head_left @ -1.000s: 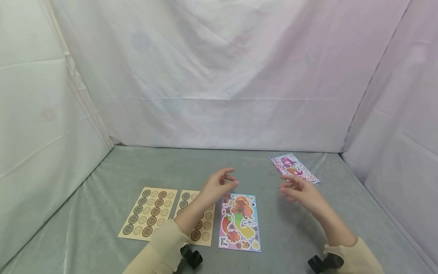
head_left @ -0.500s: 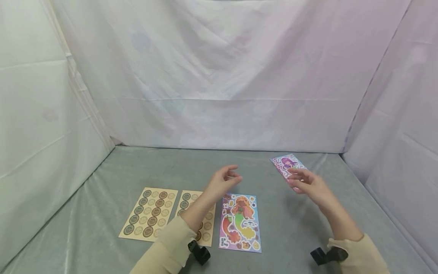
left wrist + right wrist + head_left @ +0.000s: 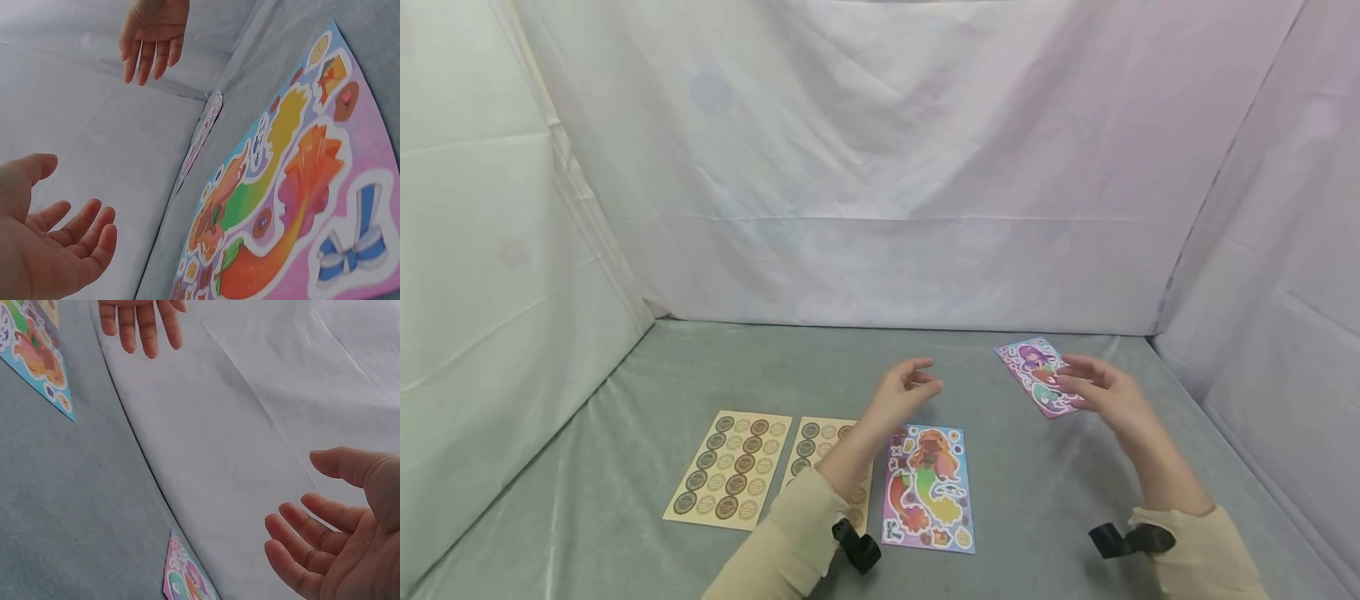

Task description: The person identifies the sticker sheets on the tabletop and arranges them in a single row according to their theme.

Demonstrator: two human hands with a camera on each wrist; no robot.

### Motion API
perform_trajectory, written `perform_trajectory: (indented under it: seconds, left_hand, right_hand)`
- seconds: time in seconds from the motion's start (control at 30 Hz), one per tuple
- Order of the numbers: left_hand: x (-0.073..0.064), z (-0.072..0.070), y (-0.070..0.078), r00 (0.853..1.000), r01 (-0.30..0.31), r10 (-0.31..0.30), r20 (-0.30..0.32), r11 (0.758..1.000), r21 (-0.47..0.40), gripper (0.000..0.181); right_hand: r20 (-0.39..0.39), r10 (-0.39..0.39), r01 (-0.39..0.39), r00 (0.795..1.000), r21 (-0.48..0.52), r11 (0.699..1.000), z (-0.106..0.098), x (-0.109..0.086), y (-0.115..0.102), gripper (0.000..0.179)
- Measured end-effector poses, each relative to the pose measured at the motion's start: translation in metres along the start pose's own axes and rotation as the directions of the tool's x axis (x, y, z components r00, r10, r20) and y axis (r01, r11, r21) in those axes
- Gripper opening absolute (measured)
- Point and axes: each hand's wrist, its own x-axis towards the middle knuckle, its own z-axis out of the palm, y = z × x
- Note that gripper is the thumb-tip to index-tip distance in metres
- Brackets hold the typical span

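My left hand (image 3: 897,402) hovers over the table behind the sticker sheet with an orange-haired mermaid (image 3: 928,492), its fingers loosely bent and holding nothing. In the left wrist view that mermaid sheet (image 3: 269,194) lies flat beside the hand. To the right, my right hand (image 3: 1108,398) is held above the table with relaxed fingers and nothing between them. It is nearest to the purple-haired mermaid sticker sheet (image 3: 1033,375), whose right part it hides in the head view. The right wrist view shows this sheet (image 3: 184,575) apart from the right hand (image 3: 331,544).
Two cream sheets of round brown stickers lie at the left: one sheet (image 3: 727,469) in full sight, the other (image 3: 797,454) partly covered by my left arm. White cloth (image 3: 880,167) hangs round the back and sides of the grey table (image 3: 1000,500).
Both hands have drifted to the right and slightly away from me. More of the purple-haired mermaid sheet's near end now shows, while its right edge is covered. The sheets look unmoved.
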Motion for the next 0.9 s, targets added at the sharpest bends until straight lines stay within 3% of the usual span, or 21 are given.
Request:
perform_trajectory:
  seconds: [0.33,0.63,0.9]
  left_hand:
    - [0.011,0.017,-0.002,1.000,0.006,-0.008,-0.024,0.997,-0.071,0.044]
    - [0.017,0.033,-0.002,0.997,0.067,-0.071,-0.033,0.993,-0.102,0.043]
    - [0.023,0.049,-0.002,0.997,0.073,-0.076,-0.027,0.992,-0.107,0.042]
  right_hand:
    - [-0.085,0.053,-0.056,0.995,-0.038,0.998,-0.011,0.005,0.006,0.072]
    - [-0.119,0.116,-0.117,0.986,0.003,0.993,-0.012,0.013,0.011,0.076]
    - [-0.174,0.119,-0.124,0.978,-0.021,0.992,-0.018,0.021,0.019,0.072]
